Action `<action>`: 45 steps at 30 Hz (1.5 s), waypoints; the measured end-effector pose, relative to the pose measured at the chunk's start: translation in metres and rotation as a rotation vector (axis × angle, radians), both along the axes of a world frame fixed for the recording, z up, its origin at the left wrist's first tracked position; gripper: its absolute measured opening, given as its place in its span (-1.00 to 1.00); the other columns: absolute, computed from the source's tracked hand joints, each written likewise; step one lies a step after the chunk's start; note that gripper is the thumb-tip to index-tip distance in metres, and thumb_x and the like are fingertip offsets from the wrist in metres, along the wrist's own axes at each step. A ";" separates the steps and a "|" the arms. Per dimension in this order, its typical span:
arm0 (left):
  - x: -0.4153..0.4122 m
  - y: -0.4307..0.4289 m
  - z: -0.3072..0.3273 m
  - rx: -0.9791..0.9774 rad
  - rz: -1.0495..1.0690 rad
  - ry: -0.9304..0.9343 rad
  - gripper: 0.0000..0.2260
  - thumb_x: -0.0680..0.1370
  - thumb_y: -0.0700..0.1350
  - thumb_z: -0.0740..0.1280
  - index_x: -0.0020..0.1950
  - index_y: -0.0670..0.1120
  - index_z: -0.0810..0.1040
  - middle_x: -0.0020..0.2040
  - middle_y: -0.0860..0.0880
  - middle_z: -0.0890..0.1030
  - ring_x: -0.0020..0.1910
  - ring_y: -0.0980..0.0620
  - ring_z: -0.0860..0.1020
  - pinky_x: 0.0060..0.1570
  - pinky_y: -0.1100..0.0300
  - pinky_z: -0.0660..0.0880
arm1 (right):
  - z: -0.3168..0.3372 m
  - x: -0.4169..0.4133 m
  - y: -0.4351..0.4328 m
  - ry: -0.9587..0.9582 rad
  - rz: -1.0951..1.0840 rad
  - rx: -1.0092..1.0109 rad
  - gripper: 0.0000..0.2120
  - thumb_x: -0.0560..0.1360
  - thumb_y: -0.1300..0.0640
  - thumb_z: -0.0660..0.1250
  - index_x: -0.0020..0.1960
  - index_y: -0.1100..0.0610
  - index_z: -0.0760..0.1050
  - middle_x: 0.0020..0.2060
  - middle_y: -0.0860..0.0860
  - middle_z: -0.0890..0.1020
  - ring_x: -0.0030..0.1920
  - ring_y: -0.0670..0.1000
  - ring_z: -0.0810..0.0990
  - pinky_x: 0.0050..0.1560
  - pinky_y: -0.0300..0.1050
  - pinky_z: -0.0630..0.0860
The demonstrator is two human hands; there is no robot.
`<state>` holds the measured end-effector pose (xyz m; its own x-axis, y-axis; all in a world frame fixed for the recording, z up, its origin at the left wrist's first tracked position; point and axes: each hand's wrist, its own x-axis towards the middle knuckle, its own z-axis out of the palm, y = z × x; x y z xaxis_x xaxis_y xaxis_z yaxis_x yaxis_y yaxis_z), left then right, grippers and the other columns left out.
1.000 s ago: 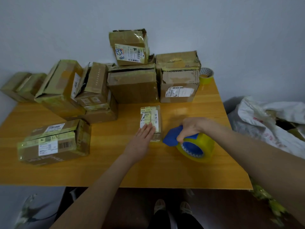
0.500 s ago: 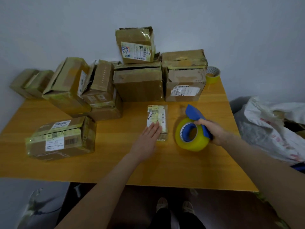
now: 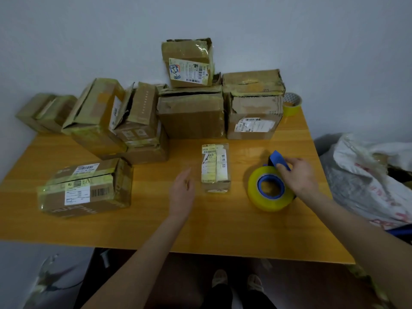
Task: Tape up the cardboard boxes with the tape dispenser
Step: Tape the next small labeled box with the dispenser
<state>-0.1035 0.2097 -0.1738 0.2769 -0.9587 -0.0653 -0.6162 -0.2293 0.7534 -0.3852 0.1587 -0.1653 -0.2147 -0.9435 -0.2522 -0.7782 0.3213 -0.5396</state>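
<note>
An orange wooden table [image 3: 223,228] stands against the wall, a crumpled white sack [image 3: 365,179] slumped at its right end. Along the back edge sits a pile of cardboard boxes [image 3: 191,117], some stacked, some leaning. A taped box [image 3: 84,188] lies alone at the front left. Right of centre, the tape dispenser [image 3: 265,197] rests on the table, its yellow roll on edge. The right hand [image 3: 298,177] grips its blue handle, fingers curled over it. A small labelled box [image 3: 215,168] lies at the centre. Just left of it hovers the left hand [image 3: 181,192], fingers loose, holding nothing. 1 spare tape roll [image 3: 292,104] sits at the back right corner.
</note>
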 end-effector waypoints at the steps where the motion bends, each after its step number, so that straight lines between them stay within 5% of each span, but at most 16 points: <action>1: -0.003 0.001 0.000 0.011 0.007 0.020 -0.64 0.64 -0.21 0.18 0.45 -0.13 0.35 0.40 -0.05 0.44 0.20 0.22 0.44 0.24 0.39 0.35 | 0.006 0.015 0.001 -0.049 0.008 -0.079 -0.61 0.61 0.02 0.25 0.35 0.21 0.47 0.29 0.19 0.52 0.28 0.18 0.49 0.25 0.07 0.44; 3: -0.015 0.000 -0.002 0.021 0.011 0.058 -0.64 0.65 -0.16 0.18 0.45 -0.15 0.36 0.37 -0.04 0.46 0.13 0.23 0.45 0.17 0.42 0.37 | 0.011 0.051 0.006 -0.186 0.069 -0.127 -0.60 0.61 0.06 0.25 0.41 0.18 0.42 0.33 0.11 0.52 0.31 0.11 0.49 0.27 -0.05 0.42; 5: -0.029 -0.003 -0.006 0.027 0.017 0.108 -0.67 0.65 -0.15 0.17 0.43 -0.13 0.40 0.28 -0.04 0.53 0.12 0.15 0.50 0.09 0.33 0.45 | 0.007 0.089 0.014 -0.206 0.192 -0.020 -0.54 0.62 0.02 0.23 0.47 0.16 0.34 0.23 0.08 0.59 0.13 0.06 0.59 0.03 -0.18 0.50; 7: -0.039 -0.007 -0.009 0.041 0.013 0.098 -0.71 0.65 -0.17 0.16 0.36 -0.13 0.45 0.09 -0.05 0.61 -0.11 0.11 0.54 -0.23 0.42 0.44 | -0.005 0.116 0.018 -0.196 0.255 0.030 -0.55 0.63 -0.01 0.21 0.46 0.14 0.32 0.07 0.06 0.65 -0.14 0.02 0.62 -0.31 -0.25 0.48; 9: -0.043 -0.011 -0.011 0.065 0.018 0.069 -0.73 0.64 -0.21 0.16 0.33 -0.12 0.45 0.03 -0.07 0.61 -0.20 0.10 0.50 -0.38 0.45 0.38 | -0.014 0.128 0.017 -0.169 0.239 0.005 -0.60 0.62 0.00 0.20 0.41 0.11 0.36 -0.02 0.06 0.67 -0.22 0.04 0.60 -0.41 -0.19 0.44; 15: -0.028 -0.012 -0.024 0.133 -0.039 0.222 -0.63 0.62 -0.21 0.22 0.43 -0.01 0.40 0.17 0.09 0.54 0.00 0.18 0.51 -0.18 0.46 0.45 | -0.026 0.121 0.015 -0.164 0.259 -0.018 -0.57 0.60 0.04 0.25 0.45 0.05 0.33 -0.04 0.04 0.67 -0.25 0.01 0.60 -0.39 -0.16 0.52; 18: -0.020 -0.015 -0.026 0.141 0.018 0.223 -0.58 0.57 -0.16 0.33 0.43 0.02 0.41 0.21 -0.04 0.53 0.06 0.07 0.52 0.11 0.18 0.53 | -0.026 0.116 0.013 -0.095 0.310 -0.021 -0.48 0.60 0.03 0.26 0.52 -0.02 0.23 0.09 0.06 0.63 -0.13 0.04 0.63 -0.28 -0.10 0.61; 20: -0.018 -0.015 -0.026 0.134 0.028 0.242 -0.57 0.56 -0.18 0.35 0.42 -0.01 0.41 0.05 -0.01 0.58 -0.04 0.08 0.54 0.04 0.16 0.57 | -0.026 0.116 0.012 -0.067 0.308 -0.010 -0.46 0.59 0.05 0.29 0.52 -0.03 0.23 0.12 0.08 0.62 -0.07 0.07 0.62 -0.20 -0.05 0.62; 23: -0.015 -0.011 -0.024 0.116 -0.020 0.222 -0.55 0.55 -0.25 0.34 0.42 -0.05 0.41 -0.20 0.13 0.52 -0.25 0.20 0.48 -0.28 0.45 0.46 | -0.027 0.119 0.011 -0.083 0.295 -0.013 -0.43 0.55 0.08 0.35 0.51 -0.04 0.26 -0.01 0.04 0.67 -0.13 0.03 0.63 -0.20 -0.04 0.64; 27: -0.010 -0.016 -0.023 0.090 -0.088 0.021 -0.57 0.49 -0.22 0.41 0.36 -0.07 0.48 -0.26 0.12 0.48 -0.30 0.20 0.44 -0.24 0.38 0.43 | -0.026 0.118 0.008 0.020 0.393 -0.069 -0.41 0.54 0.06 0.37 0.51 -0.01 0.25 -0.03 0.08 0.69 -0.11 0.08 0.65 -0.15 0.02 0.63; 33: -0.013 -0.022 -0.023 0.146 -0.156 -0.220 -0.59 0.49 -0.09 0.43 0.29 -0.06 0.42 -0.04 0.01 0.54 -0.04 0.00 0.55 -0.08 0.10 0.54 | -0.023 0.112 0.005 0.287 0.550 -0.079 -0.50 0.55 -0.09 0.32 0.43 0.01 0.29 0.06 0.05 0.65 -0.03 0.10 0.64 -0.12 0.02 0.62; 39: -0.012 -0.025 -0.030 0.156 -0.256 -0.233 -0.46 0.43 0.00 0.48 0.29 -0.13 0.33 0.14 -0.08 0.52 0.04 -0.07 0.54 -0.10 0.11 0.50 | -0.016 0.110 -0.005 0.322 0.582 -0.059 -0.40 0.47 -0.25 0.34 0.36 0.04 0.28 0.01 0.03 0.62 -0.06 0.09 0.61 -0.20 -0.05 0.54; 45: -0.005 -0.025 -0.032 0.117 -0.231 -0.143 -0.62 0.51 -0.16 0.40 0.28 -0.13 0.38 0.13 -0.12 0.63 0.02 -0.06 0.63 -0.09 0.25 0.52 | -0.023 0.109 -0.008 0.194 0.622 -0.009 -0.44 0.51 -0.03 0.39 0.40 0.06 0.24 0.09 0.10 0.63 0.01 0.15 0.62 -0.04 0.08 0.59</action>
<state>-0.1087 0.1845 -0.2059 0.0664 -0.9856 -0.1557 -0.7600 -0.1511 0.6321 -0.2761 0.1509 -0.1883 0.3314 -0.9082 -0.2556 -0.9012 -0.2245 -0.3708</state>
